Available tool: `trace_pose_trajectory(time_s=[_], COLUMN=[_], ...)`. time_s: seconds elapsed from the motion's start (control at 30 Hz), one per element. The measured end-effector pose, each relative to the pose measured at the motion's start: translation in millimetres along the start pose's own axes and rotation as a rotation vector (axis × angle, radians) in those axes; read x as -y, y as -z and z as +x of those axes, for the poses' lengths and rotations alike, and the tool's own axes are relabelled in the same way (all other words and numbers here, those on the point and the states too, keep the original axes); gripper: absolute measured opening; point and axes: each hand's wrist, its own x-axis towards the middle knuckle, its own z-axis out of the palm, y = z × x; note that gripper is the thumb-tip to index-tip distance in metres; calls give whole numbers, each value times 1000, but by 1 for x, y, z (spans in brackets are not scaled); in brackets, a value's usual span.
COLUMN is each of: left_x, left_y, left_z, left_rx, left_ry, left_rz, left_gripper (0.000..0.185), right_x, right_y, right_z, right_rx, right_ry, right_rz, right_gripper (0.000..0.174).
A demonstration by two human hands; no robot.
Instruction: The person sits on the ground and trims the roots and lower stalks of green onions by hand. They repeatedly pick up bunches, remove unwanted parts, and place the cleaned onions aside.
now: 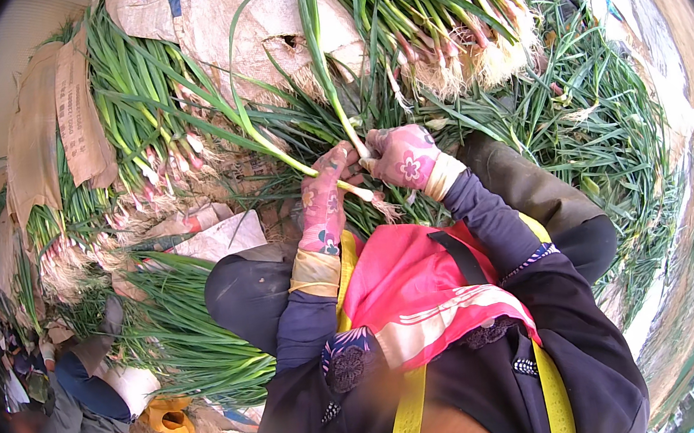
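My left hand (326, 196), in a pink flowered glove, grips a green garlic plant (272, 149) slanting across it. That plant's pale bulb end and roots (387, 206) stick out on the right side of the hand. A second green garlic plant (334, 96) stands between my two hands, its long leaves running away from me. My right hand (405, 155), gloved alike, pinches the whitish base of this second plant, and my left fingertips are close against it. Whether the left fingertips also grip it cannot be told. Both hands are above my lap and a red apron (393, 269).
Bundled garlic plants with roots (453, 25) lie ahead to the right, more bundles (142, 112) ahead to the left. Stripped leaves (599, 137) heap on the right. Leafy stalks (204, 327) lie by my left knee. Another person (91, 395) sits at far left.
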Motion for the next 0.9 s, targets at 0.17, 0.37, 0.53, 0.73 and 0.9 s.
trace_pose_trajectory(time_s=[0.17,0.37,0.53,0.73,0.9], left_x=[-1,-5,-13,-18,-15], left_y=[6,7,11,3,3], left_z=[-6,-14,-18,-22,-24], left_rx=[-72,103,129,70,-43], left_ry=[93,130,114,54,10], left_rz=[141,32,-15,173,321], left_gripper=[24,29,27,22,15], right_x=[14,-3,1,4,6], right_y=[-7,27,17,21,39], right_z=[-29,-5,12,-9,-18], right_rx=[195,-288,307,316,411], right_ry=[134,242,20,452,667], right_rz=[55,278,163,848,1812], right_gripper=[29,34,47,30,33])
